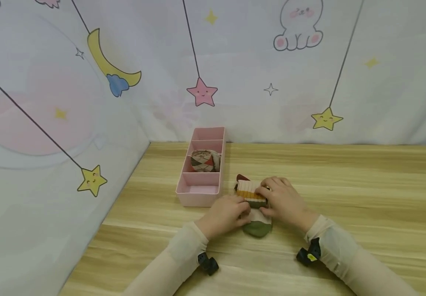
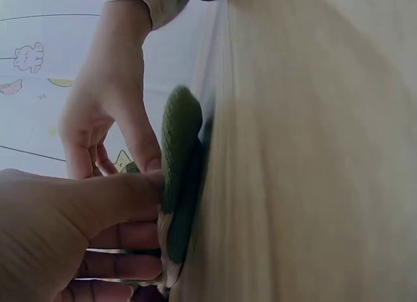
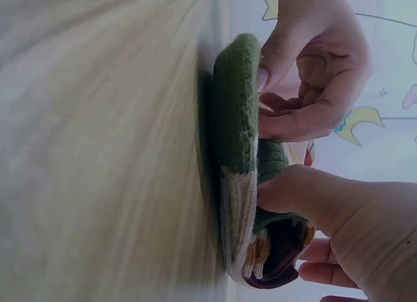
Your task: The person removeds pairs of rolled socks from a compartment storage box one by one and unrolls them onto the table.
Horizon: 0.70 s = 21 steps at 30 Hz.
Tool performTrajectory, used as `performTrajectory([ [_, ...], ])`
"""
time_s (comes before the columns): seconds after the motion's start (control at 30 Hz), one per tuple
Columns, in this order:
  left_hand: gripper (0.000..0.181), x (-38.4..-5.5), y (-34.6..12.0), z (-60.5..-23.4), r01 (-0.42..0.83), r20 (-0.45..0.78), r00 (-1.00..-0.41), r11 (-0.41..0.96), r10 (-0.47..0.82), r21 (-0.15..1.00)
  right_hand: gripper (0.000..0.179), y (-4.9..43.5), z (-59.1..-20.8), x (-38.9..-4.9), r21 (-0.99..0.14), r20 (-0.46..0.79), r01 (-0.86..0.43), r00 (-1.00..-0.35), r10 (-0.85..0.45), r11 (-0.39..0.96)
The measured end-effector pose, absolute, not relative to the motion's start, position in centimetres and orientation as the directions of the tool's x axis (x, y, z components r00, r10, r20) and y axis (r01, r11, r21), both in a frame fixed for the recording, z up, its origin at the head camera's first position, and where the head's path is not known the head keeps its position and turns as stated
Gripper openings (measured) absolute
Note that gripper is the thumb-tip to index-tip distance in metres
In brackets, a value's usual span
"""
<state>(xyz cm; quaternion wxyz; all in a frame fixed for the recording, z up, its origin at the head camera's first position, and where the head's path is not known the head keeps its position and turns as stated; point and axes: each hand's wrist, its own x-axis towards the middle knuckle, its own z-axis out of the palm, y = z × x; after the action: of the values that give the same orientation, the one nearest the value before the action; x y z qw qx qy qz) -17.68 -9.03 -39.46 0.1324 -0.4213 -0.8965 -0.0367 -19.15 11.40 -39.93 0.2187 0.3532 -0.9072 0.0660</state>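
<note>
A pair of knitted socks [image 1: 258, 228] lies flat on the table, one layer on the other, with green toes nearest the person. Farther up, the cream, mustard and dark red striped part is folded over on itself. My left hand [image 1: 228, 213] pinches the left side of the fold, its thumb low on the socks. On the opposite side my right hand [image 1: 287, 202] grips the folded part, thumb in front and fingers behind. The right wrist view shows the fold of the socks [image 3: 236, 113] as a loose roll, open at its end.
Left of the socks stands a pink divided box [image 1: 199, 200]. One of its middle compartments holds a rolled argyle-patterned sock bundle [image 1: 201, 161], with a pale bundle [image 1: 215, 160] beside it. A printed curtain [image 1: 249, 119] hangs behind the wooden table [image 1: 364, 189].
</note>
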Motion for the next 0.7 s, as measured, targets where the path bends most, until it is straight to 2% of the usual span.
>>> performTrajectory([
  [0.2, 0.014, -17.7, -9.1, -40.3, 0.781, 0.28, -0.599, 0.625, 0.75, -0.002, 0.039, 11.1, -39.7, -19.2, 0.038, 0.409, -0.633, -0.697, -0.59, 0.774],
  [0.47, 0.029, -18.1, -9.4, -40.5, 0.784, 0.226, -0.614, 0.617, 0.756, 0.066, 0.035, 11.2, -39.0, -20.0, 0.046, 0.436, -0.591, -0.713, -0.549, 0.805],
  [0.7, 0.029, -18.1, -9.5, -40.6, 0.784, 0.203, -0.616, 0.617, 0.761, 0.066, 0.031, 11.4, -38.2, -20.6, 0.04, 0.426, -0.582, -0.726, -0.541, 0.812],
])
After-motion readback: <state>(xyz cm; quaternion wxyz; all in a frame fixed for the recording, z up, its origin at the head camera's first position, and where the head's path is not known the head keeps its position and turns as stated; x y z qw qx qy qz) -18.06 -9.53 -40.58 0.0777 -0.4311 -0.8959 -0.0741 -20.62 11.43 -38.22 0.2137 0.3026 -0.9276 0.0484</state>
